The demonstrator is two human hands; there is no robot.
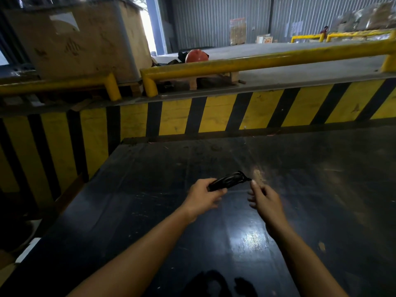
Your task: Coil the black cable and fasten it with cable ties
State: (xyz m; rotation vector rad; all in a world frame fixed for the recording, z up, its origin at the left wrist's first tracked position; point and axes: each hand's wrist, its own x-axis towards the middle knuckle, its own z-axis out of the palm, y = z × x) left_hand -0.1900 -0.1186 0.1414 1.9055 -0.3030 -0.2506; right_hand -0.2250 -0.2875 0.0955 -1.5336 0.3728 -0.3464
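A black cable [230, 180], wound into a tight narrow bundle, is held above the dark table [321, 179]. My left hand [202, 199] grips the bundle's near end, thumb under it. A thin black cable tie [246, 177] seems to wrap the bundle's far end, its tail sticking out to the right. My right hand [264, 198] hovers just right of that tail with fingers apart, the forefinger tip almost touching it. Whether it touches the tail I cannot tell.
The table's far edge meets a yellow-and-black striped wall [214, 116]. Above it runs a yellow guard rail [257, 61], with a large cardboard box [81, 39] and an orange hard hat [196, 55] behind. The table's left edge [70, 202] drops to the floor.
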